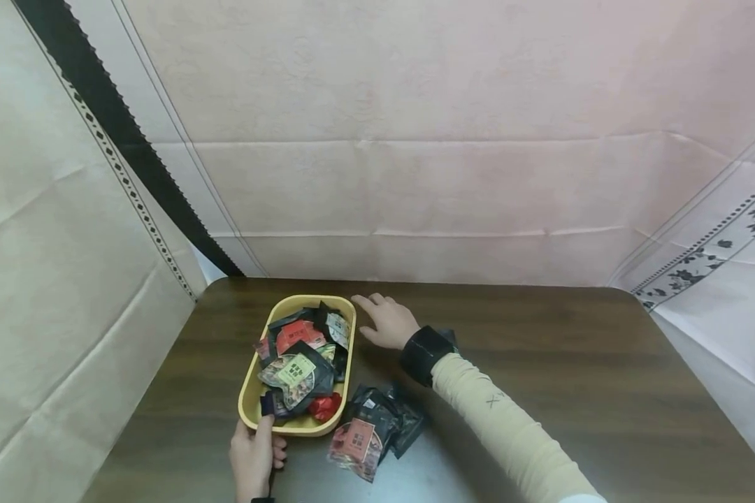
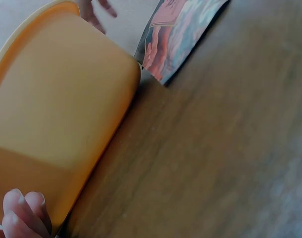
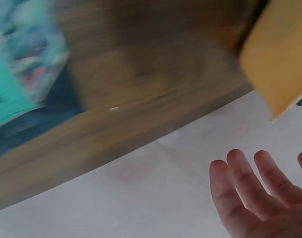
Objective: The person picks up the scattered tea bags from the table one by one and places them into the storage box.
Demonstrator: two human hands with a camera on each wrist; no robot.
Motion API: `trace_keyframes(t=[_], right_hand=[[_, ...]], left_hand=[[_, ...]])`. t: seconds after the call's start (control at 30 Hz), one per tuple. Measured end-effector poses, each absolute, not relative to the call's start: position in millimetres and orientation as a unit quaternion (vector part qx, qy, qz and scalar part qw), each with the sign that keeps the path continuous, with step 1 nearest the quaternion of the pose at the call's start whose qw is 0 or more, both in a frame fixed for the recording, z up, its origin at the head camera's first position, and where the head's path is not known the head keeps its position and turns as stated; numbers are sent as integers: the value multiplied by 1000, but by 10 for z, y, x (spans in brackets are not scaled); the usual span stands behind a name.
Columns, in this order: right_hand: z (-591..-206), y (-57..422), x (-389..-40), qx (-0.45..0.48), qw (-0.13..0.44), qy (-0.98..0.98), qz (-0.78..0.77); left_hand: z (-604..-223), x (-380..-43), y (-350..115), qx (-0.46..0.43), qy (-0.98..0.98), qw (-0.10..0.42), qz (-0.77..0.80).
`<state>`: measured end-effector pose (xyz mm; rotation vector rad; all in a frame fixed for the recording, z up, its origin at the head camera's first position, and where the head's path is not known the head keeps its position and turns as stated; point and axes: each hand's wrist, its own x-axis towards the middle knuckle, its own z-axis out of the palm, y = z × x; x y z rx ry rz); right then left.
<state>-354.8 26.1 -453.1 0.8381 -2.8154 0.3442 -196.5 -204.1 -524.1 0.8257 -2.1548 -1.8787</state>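
Observation:
A yellow plastic basin (image 1: 247,402) stands on the left of the table, filled with several dark food packets (image 1: 305,374) with red and green labels. My left hand (image 1: 252,454) grips its near left corner, thumb over the rim; the curled fingers (image 2: 23,213) lie against the outer wall in the left wrist view. At the far right corner is my right hand (image 1: 386,321), its fingertips close to the rim. Those fingers (image 3: 250,186) look spread and hold nothing in the right wrist view.
Right of the basin's near end lie a red-labelled packet (image 1: 356,440) and a dark packet (image 1: 407,425). Another packet (image 1: 447,337) shows partly behind the right wrist; a teal-labelled one (image 3: 17,94) appears in the right wrist view. A pale cloth wall (image 1: 415,209) hangs behind the table.

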Motion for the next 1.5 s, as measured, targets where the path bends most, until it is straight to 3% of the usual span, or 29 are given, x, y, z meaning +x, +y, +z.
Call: trace_keyframes(t=[0.1, 0.43, 0.53, 1.23, 1.5], right_hand=[[-4596, 480, -3554, 275, 72, -952, 112], [-4689, 1179, -3391, 156, -130, -968, 145], [-4737, 1227, -3331, 148, -161, -967, 127], [-4863, 964, -3389, 194, -75, -977, 39], [-4874, 950, -3387, 212, -74, -973, 47]], left_hand=[[-5231, -1974, -2034, 282, -721, 86, -627], [-5224, -1974, -2028, 283, -724, 88, -623], [-5223, -1971, -2028, 283, -728, 84, -619], [-5215, -1983, -2062, 286, -734, 79, -611], [-5239, -1964, -2061, 275, -736, 81, -613]])
